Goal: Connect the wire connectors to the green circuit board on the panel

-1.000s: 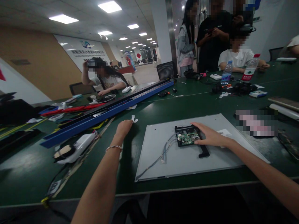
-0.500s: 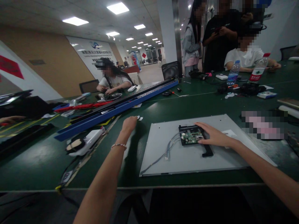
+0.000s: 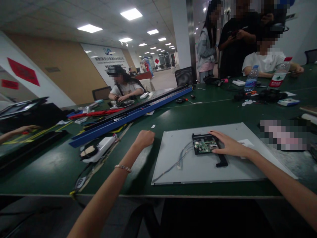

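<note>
A flat light-grey panel (image 3: 178, 175) lies on the green table. On it sits a green circuit board (image 3: 203, 145) in a black bracket (image 3: 222, 160), with thin grey cables (image 3: 182, 155) running off to the left. My right hand (image 3: 229, 145) grips the bracket and board at their right side, thumb near a metal connector and fingers at the back edge. Left of the panel, my left hand (image 3: 145, 138) is closed just above the table; whatever its fingers hold is hidden. Just beyond it lies a small white scrap (image 3: 153, 126).
A long blue rail (image 3: 133, 117) crosses the table at the left, beside a white device (image 3: 100, 148). Two bottles, one a blue-labelled bottle (image 3: 251, 79), stand at the back right. A screwdriver (image 3: 188, 100) lies further back. Another person's hand (image 3: 27, 129) shows at far left.
My left hand has moved back from the white scraps toward the panel; one scrap shows now where two lay. The view has shifted slightly. My right hand stays on the bracket.
</note>
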Available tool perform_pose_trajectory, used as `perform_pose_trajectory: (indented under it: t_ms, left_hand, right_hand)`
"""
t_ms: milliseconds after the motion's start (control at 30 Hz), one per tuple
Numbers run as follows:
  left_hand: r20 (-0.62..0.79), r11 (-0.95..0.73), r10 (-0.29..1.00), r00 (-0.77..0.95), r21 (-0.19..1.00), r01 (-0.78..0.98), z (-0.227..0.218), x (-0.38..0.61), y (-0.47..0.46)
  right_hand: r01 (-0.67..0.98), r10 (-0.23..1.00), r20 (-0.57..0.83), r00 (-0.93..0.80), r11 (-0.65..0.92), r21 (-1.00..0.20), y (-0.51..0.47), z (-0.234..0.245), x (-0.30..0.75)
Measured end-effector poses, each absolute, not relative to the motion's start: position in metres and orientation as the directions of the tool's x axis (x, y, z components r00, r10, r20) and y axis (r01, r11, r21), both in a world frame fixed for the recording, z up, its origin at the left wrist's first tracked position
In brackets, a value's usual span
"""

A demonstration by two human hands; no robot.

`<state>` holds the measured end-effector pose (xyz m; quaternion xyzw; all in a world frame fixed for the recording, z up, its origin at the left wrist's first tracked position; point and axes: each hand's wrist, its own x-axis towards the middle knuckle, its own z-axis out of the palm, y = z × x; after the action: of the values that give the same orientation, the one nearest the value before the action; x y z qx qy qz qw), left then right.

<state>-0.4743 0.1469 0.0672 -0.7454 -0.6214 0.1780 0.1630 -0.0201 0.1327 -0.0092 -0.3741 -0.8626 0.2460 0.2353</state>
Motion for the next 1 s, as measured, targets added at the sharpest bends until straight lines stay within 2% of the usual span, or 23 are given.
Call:
perform_pose_trajectory:
  t_ms: [100,200,467,700,1000]
  left_hand:
    - [-0.071,-0.276,0.959,0.273,-0.433,0.858,0.067,-0.452,0.124]
    - [-0.041,-0.297,0.951,0.306,-0.384,0.874,0.073,-0.433,0.106]
    - [0.142,-0.097,0.977,0.156,-0.351,0.931,0.09,-0.449,0.135]
    - [0.018,-0.011,1.0,0.02,-0.385,0.923,0.085,-0.477,0.199]
    - [0.033,0.047,0.999,-0.037,-0.403,0.914,0.065,-0.484,0.226]
  right_hand:
    - [0.526,0.763,0.22,-0.607,0.594,-0.608,0.132,-0.009,-0.02]
    - [0.528,0.763,0.213,-0.611,0.593,-0.607,0.132,-0.008,-0.019]
    - [0.529,0.763,0.22,-0.607,0.595,-0.605,0.132,-0.008,-0.02]
    - [0.521,0.758,0.234,-0.608,0.604,-0.604,0.135,-0.012,-0.02]
    - [0.499,0.756,0.247,-0.606,0.603,-0.622,0.133,-0.004,-0.022]
